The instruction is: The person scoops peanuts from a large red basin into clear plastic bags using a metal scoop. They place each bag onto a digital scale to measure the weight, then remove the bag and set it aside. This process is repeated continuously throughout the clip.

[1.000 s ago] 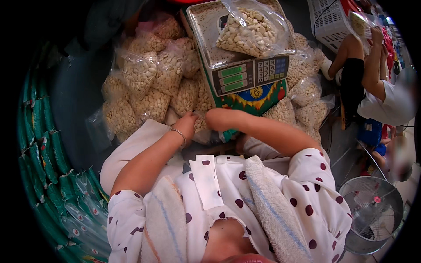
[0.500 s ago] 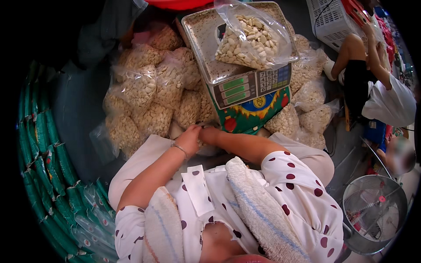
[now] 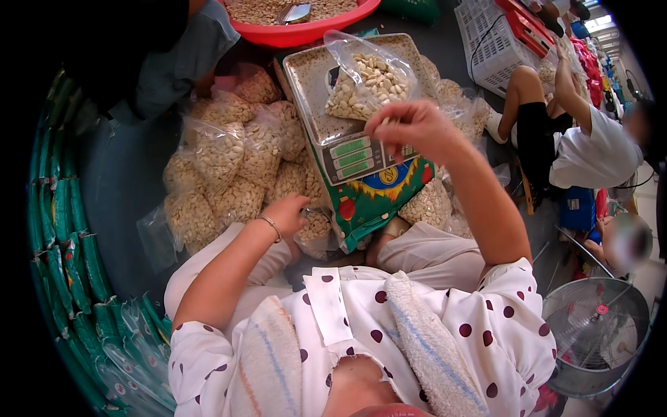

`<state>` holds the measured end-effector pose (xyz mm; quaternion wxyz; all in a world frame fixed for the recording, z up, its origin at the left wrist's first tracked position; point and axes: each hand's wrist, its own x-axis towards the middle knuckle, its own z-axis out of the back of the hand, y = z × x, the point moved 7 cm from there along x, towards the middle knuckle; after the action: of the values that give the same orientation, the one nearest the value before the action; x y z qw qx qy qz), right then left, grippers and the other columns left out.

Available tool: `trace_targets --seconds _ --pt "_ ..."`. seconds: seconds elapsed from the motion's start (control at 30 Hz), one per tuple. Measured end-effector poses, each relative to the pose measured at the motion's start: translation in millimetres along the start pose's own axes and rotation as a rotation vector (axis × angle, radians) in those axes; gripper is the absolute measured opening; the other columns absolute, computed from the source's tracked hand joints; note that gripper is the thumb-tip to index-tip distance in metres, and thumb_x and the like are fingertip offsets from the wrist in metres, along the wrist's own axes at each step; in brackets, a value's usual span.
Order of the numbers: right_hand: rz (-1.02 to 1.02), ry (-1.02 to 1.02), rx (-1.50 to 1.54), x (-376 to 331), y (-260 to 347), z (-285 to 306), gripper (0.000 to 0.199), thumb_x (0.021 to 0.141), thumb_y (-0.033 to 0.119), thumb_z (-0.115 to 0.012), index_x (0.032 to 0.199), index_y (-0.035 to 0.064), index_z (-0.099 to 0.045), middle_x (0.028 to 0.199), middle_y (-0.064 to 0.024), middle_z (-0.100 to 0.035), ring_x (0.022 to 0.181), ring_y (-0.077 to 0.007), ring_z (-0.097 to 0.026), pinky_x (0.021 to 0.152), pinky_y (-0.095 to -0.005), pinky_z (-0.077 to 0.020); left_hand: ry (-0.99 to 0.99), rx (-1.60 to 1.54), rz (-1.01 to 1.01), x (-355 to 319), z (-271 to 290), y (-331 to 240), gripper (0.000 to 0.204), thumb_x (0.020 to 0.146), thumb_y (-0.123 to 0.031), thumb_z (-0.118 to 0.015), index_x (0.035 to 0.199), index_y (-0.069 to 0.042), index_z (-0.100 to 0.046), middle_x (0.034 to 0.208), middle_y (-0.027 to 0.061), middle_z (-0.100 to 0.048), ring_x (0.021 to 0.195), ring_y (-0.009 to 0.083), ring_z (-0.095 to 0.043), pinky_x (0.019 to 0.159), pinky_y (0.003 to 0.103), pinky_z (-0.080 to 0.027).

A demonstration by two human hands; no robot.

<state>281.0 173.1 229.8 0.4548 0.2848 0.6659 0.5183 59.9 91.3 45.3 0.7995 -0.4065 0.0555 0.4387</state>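
My right hand [image 3: 420, 132] is raised over the front edge of a weighing scale [image 3: 309, 87], its fingers curled into a pinch. Something small and pale shows at the fingertips, too small to name for sure. On the scale's metal pan lies a clear plastic bag of pale pumpkin seeds [image 3: 375, 80], its top loose. Low between my knees, my left hand [image 3: 286, 212] is closed at the upper edge of another bag of pumpkin seeds [image 3: 316, 228]; its fingertips are partly hidden. A green printed sack [image 3: 382, 191] sits under the scale.
Filled seed bags [image 3: 222, 149] are heaped left of the scale, with more at its right. A red basin [image 3: 292, 31] of seeds stands behind. Green packets [image 3: 76, 271] line the far left. A white crate [image 3: 486, 45], a seated person [image 3: 590, 146] and a round metal fan [image 3: 594, 340] are at right.
My right hand has left my left hand and risen to the scale's front. The left hand stays low by the bag between my knees. The view has shifted, showing more of the red basin.
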Motion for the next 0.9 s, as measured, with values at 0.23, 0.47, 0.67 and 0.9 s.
trace_targets --seconds 0.23,0.47,0.67,0.9 --pt "0.008 -0.267 -0.564 66 17 75 0.027 0.09 0.008 -0.058 0.114 -0.0013 -0.062 0.081 -0.0064 -0.066 0.063 -0.0091 -0.063 0.05 -0.0224 -0.0515 0.029 0.051 -0.099 -45 70 -82 0.048 0.076 -0.015 -0.065 0.122 -0.007 -0.054 0.11 0.0154 -0.057 0.099 0.0336 -0.057 0.086 0.039 -0.047" --pt "0.209 -0.26 -0.156 35 33 75 0.024 0.092 0.004 -0.052 0.113 -0.0021 -0.063 0.102 -0.0117 -0.067 0.068 -0.0098 -0.063 0.057 -0.0209 -0.0519 -0.034 0.057 -0.221 -96 123 -124 0.053 0.073 -0.012 -0.068 0.123 -0.006 -0.052 0.106 0.0141 -0.057 0.097 0.0323 -0.057 0.085 0.039 -0.046" --pt "0.058 -0.062 0.185 -22 0 36 0.025 0.092 0.0 -0.05 0.114 -0.0045 -0.059 0.1 -0.0139 -0.065 0.073 -0.011 -0.062 0.057 -0.0192 -0.0534 -0.148 0.2 -0.152 -84 139 -114 0.052 0.076 -0.012 -0.069 0.125 -0.006 -0.051 0.113 0.0151 -0.058 0.099 0.0324 -0.057 0.086 0.037 -0.046" --pt "-0.359 -0.047 0.341 -72 -112 -9 0.019 0.09 0.001 -0.052 0.108 -0.0039 -0.058 0.095 -0.0103 -0.063 0.072 -0.0122 -0.062 0.058 -0.0237 -0.054 -0.236 0.108 -0.199 -75 161 -128 0.055 0.077 -0.014 -0.07 0.128 -0.009 -0.05 0.108 0.0142 -0.06 0.086 0.026 -0.06 0.077 0.035 -0.049"
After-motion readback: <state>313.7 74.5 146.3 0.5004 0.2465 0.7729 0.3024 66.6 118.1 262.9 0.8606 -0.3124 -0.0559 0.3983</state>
